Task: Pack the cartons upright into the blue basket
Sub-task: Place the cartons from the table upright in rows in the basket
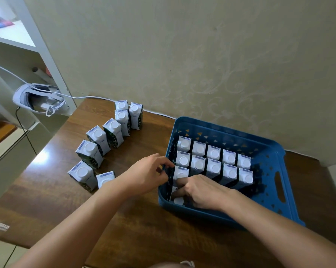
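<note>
1. Landmark for everything here is the blue basket (267,151), sitting on the wooden counter (144,229) right up against the wall.
2. Inside the basket we count two full rows of white-capped cartons (214,153) standing upright along its far side, plus a third carton (180,173) starting a nearer row at the left wall.
3. Our right hand (200,191) is down in the basket's near-left corner, fingers curled round another carton (177,200) whose cap just peeks out.
4. Our left hand (146,174) is just outside the basket's left wall, fingers pinching its rim.
5. Left of the basket, eight more loose cartons (89,152) stand upright on the counter in a curved line.
6. Well left of the basket, a white headset (39,99) lies with its cable.
</note>
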